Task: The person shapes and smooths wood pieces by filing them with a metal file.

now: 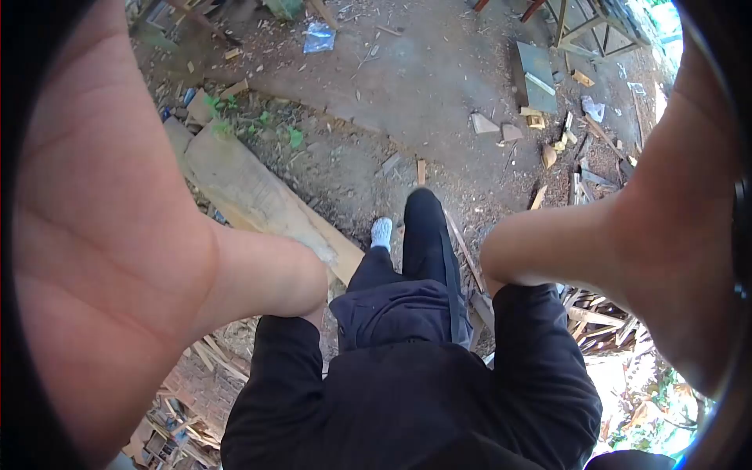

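My left hand [102,243] is raised very close to the camera and fills the left side of the view, its palm and wrist showing. On the right side, my right hand [677,227] is just as near the lens. The fingers of both hands lie beyond the edges of the picture, so whether they hold anything is hidden. Both forearms come up from dark sleeves. Below are my dark top [407,399], dark trousers [427,235] and one foot in a whitish shoe or sock [381,233].
A long wooden slab [251,184] lies on the ground to the left. Boards and wood offcuts [484,124] are scattered at the right, near a dark flat panel [535,78] and a wooden frame stand [599,31]. Wood scraps [599,317] are piled at lower right.
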`<move>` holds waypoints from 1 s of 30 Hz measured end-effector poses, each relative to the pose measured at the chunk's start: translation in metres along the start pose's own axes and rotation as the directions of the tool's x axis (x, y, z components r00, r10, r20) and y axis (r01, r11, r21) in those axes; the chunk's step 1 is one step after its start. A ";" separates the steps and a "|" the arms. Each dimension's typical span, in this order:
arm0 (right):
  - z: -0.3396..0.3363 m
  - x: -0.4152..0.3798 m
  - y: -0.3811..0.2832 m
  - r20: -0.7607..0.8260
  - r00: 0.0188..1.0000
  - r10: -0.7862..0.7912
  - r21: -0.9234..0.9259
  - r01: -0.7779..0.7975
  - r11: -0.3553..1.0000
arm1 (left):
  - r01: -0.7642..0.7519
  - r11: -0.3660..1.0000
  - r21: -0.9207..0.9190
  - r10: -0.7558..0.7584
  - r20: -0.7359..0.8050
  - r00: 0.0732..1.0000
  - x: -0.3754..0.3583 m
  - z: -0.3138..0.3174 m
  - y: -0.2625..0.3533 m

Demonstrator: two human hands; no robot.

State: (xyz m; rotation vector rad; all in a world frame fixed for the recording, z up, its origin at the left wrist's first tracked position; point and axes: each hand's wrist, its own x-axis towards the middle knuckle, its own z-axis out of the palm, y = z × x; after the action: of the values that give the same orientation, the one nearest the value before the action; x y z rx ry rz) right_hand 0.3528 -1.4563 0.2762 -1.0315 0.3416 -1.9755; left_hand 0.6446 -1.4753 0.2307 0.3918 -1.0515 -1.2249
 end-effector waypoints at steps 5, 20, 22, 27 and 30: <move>-0.079 0.126 0.087 0.060 0.995 -0.077 -0.055 0.080 0.995 | -0.071 0.996 -0.054 0.074 0.045 0.996 0.147 -0.020 -0.120; -0.252 0.557 0.423 0.107 0.994 0.017 -0.190 0.004 0.982 | -0.097 0.991 -0.092 0.090 -0.082 0.993 0.598 -0.174 -0.366; -0.249 0.612 0.467 0.121 0.992 0.025 -0.195 -0.001 0.981 | -0.112 0.990 -0.086 0.104 -0.096 0.990 0.651 -0.187 -0.371; -0.239 0.749 0.596 0.160 0.987 0.031 -0.204 0.003 0.979 | -0.157 0.985 -0.072 0.148 -0.120 0.982 0.833 -0.258 -0.424; -0.245 0.840 0.662 0.184 0.983 0.014 -0.197 0.023 0.980 | -0.192 0.980 -0.058 0.184 -0.114 0.976 0.944 -0.300 -0.455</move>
State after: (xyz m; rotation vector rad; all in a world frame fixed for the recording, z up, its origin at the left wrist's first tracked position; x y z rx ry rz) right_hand 0.2947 -2.5493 0.1965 -1.3333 0.4408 -1.8595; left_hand 0.6030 -2.5625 0.1578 0.2951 -0.9288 -1.0558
